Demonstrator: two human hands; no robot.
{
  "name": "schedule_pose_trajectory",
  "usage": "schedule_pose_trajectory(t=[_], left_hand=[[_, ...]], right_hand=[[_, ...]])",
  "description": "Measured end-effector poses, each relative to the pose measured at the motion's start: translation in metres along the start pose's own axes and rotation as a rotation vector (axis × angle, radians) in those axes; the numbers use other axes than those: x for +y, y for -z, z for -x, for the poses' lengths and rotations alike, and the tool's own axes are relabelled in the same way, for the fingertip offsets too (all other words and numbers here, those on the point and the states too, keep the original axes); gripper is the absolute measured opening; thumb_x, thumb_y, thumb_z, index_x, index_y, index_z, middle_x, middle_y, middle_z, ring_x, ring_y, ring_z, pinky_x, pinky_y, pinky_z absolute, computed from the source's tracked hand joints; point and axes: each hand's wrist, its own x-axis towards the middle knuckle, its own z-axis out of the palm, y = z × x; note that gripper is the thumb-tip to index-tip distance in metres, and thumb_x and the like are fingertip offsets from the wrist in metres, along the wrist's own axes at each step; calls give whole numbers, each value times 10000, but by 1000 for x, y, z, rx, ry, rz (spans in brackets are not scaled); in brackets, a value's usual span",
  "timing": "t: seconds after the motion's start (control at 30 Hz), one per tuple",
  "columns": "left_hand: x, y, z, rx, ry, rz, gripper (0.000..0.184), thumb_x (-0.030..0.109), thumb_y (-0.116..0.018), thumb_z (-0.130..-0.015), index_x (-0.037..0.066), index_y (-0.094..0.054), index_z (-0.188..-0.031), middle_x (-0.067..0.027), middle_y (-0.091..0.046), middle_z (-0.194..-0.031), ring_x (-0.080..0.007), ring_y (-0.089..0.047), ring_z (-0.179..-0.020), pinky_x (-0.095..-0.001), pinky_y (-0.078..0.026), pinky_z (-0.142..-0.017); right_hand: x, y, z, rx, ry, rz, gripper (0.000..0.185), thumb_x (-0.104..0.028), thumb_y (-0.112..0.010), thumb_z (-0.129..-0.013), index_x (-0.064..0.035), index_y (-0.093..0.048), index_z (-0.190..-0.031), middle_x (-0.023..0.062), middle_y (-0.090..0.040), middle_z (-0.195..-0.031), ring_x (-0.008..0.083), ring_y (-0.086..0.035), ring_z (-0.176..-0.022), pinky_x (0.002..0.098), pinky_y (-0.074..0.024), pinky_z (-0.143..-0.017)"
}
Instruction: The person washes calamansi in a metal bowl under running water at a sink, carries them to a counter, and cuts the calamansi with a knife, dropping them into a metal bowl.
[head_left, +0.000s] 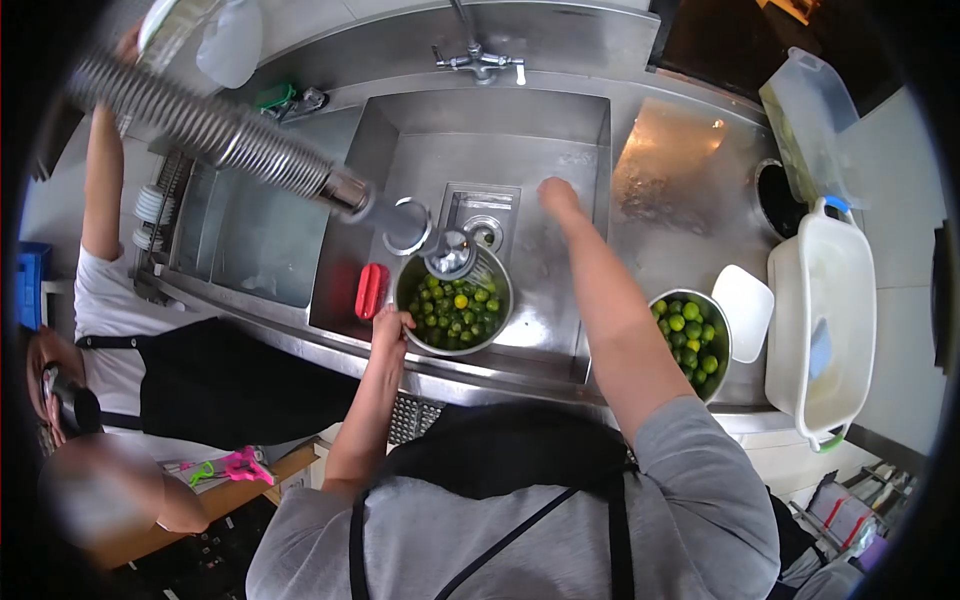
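My left hand [392, 325] is closed on the near left rim of a round metal bowl [506, 318], which stands in the sink [540, 310]. Green limes [450, 318] fill it, with one yellowish fruit [461, 301] among them. Water streams into the bowl from a spray head [452, 256] on a coiled metal hose. Over the right part of the sink, apart from the bowl, my right hand [560, 196] is curled closed; whatever it may hold is hidden. A second metal bowl of limes [688, 335] stands on the right counter, beside my right forearm.
A red object [371, 290] lies left of the bowl. The hose [215, 130] hangs across the upper left. A white lid [745, 312] and white tub [822, 330] stand right. At left, a co-worker in a black apron [230, 385] reaches up beside a second basin [270, 220].
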Motion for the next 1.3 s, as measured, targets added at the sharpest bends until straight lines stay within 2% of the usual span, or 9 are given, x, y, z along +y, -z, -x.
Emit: schedule_pose_trajectory(t=[0.13, 0.17, 0.33, 0.63, 0.93, 1.07, 1.13, 1.17, 1.3], left_hand=[[1, -4, 6, 35, -11, 109, 259, -112, -480, -487, 46, -520, -689, -7, -487, -558, -117, -439, -431, -226, -329, -387], [-8, 17, -4, -81, 9, 61, 378, -110, -463, -495, 6, -564, -841, -36, -549, -684, -160, -532, -568, -250, -429, -501], [-37, 52, -16, 247, 146, 257, 316, -113, -493, -506, 30, -544, -783, -32, -520, -663, -177, -524, -580, -275, -436, -545], [-58, 70, 5, 227, 181, 135, 293, -91, -531, -509, 53, -514, -763, -26, -499, -705, -169, -511, -614, -267, -405, -516], [-63, 62, -12, 193, 167, 135, 290, -89, -533, -506, 57, -513, -756, -28, -499, -706, -169, -509, -606, -261, -400, -506], [-79, 61, -54, 126, 64, 183, 288, -88, -533, -505, 58, -512, -753, -29, -498, -706, -169, -507, -602, -258, -398, -501], [-72, 40, -63, 111, 15, 189, 288, -87, -533, -505, 59, -512, -752, -29, -498, -707, -169, -507, -600, -257, -397, -499], [-48, 11, -45, 110, -10, 171, 263, -87, -526, -508, 61, -503, -724, -29, -490, -664, -164, -495, -555, -255, -378, -461], [-23, -21, -27, 36, 16, 58, 192, -84, -499, -517, 73, -456, -620, -2, -398, -448, -126, -400, -372, -245, -278, -335]], right_hand=[[20, -74, -32, -17, 55, -73, 157, -161, -562, -707, -78, -648, -808, 144, -618, -884, 305, -580, -867, 388, -467, -749], [26, -95, -44, -74, 133, 23, 153, -144, -561, -703, -74, -647, -808, 145, -618, -872, 309, -582, -852, 394, -467, -743], [6, -148, -37, -273, 400, 202, 156, -134, -538, -711, -69, -647, -802, 153, -613, -872, 318, -591, -807, 405, -474, -722], [-8, -215, -20, -387, 817, 513, 205, -153, -459, -776, -103, -649, -833, 82, -635, -872, 233, -605, -836, 375, -474, -720], [-31, -184, -23, -399, 440, 277, 183, -93, -513, -746, -33, -568, -910, 133, -600, -915, 248, -590, -895, 384, -470, -750], [-51, -125, -9, -284, 348, -187, 277, -22, -600, -642, -73, -553, -910, 134, -605, -852, 211, -609, -799, 322, -488, -586], [-75, -86, -4, -915, 81, -722, 260, -10, -608, -660, -66, -555, -909, 59, -590, -762, 140, -583, -685, 273, -467, -568], [-84, -70, 10, -991, 92, -928, 178, -13, -602, -635, -49, -582, -809, 31, -557, -664, 106, -554, -591, 237, -412, -471], [-101, -41, 68, -1287, 191, -567, 117, 19, -629, -657, -11, -604, -767, 82, -609, -725, 153, -593, -619, 259, -487, -550]])
